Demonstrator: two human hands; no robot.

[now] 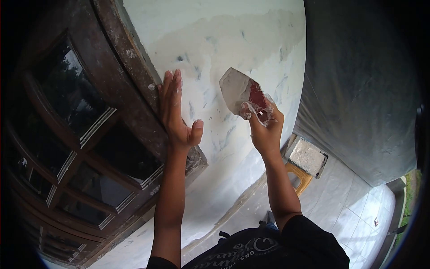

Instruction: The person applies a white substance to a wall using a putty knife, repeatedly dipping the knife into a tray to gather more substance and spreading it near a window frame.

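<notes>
My right hand [268, 127] grips a putty knife [236, 87] smeared with white filler, its wide blade tilted up and left in front of the wall. Part of the tool near my fingers is dark red, and wet filler coats the fingers and thumb. To the left, my left hand [178, 116] is spread out, fingers pointing up and thumb apart, where the wooden window frame [145, 78] meets the wall. White residue marks its fingertips. Between and above both hands, the pale wall [210, 58] shows grey-blue streaks and a darker, damp-looking patch near the top.
Brown wooden windows [80, 89] with several glass panes fill the left side. A tray of white filler [307, 157] rests on a yellow stool [299, 177] at lower right. Dark plastic sheeting [354, 89] hangs on the right, above a tiled floor [354, 219].
</notes>
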